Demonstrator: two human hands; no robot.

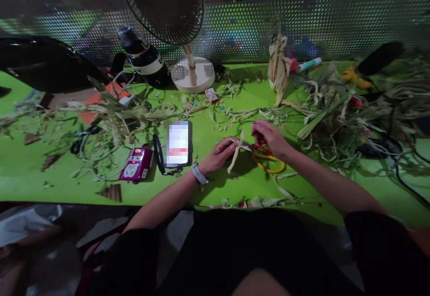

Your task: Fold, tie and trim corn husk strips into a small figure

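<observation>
My left hand (222,153), with a pale watch band at the wrist, is closed on a small piece of dried corn husk (235,155). Its pale strips stick up and down past the fingertips. Just to the right, my right hand (268,137) is raised with thumb and fingers pinched together. What lies in that pinch is too small to make out. Below it, scissors (268,169) with a red and a yellow handle rest on the green tabletop (215,184), their blades pointing at the left fingertips.
A phone (190,146) and a purple box (148,165) are left of my hands. Husk scraps (124,119) heap up on both sides. At the back stand a fan (204,79), a dark bottle (150,65) and a husk bundle (277,70). A black cable (399,177) runs along the right.
</observation>
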